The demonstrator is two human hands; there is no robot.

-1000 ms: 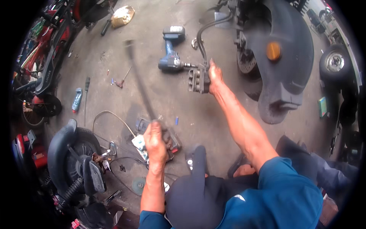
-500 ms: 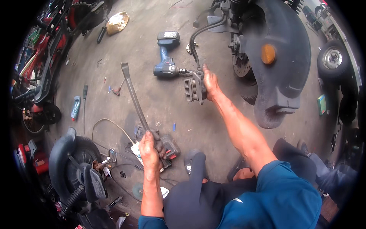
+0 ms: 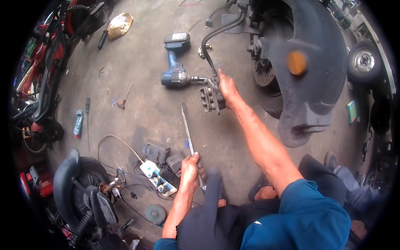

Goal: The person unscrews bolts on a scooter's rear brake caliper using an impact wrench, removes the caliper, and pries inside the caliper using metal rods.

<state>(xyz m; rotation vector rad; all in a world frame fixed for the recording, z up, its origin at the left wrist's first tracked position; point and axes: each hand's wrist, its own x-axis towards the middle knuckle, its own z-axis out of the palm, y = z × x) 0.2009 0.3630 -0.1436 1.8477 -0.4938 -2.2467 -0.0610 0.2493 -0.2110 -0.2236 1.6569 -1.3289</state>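
Grey metal bar (image 3: 186, 127) in left hand (image 3: 190, 170), lower centre of frame; fingers curled closed round it, upper end slanting toward mid-frame. Dark caliper (image 3: 211, 99) in right hand (image 3: 228, 89), just above centre; grip closed on it, thumb near its top, other fingers mostly hidden. Hose (image 3: 204, 46) from caliper's top, curving to upper centre. Blue drill (image 3: 175, 76) on floor (image 3: 137, 62), left of caliper, socket (image 3: 198, 78) toward it; contact, cannot tell. Power strip (image 3: 158, 176) lower left of centre. Black mudguard (image 3: 312, 89) with orange reflector (image 3: 297, 62), upper right.
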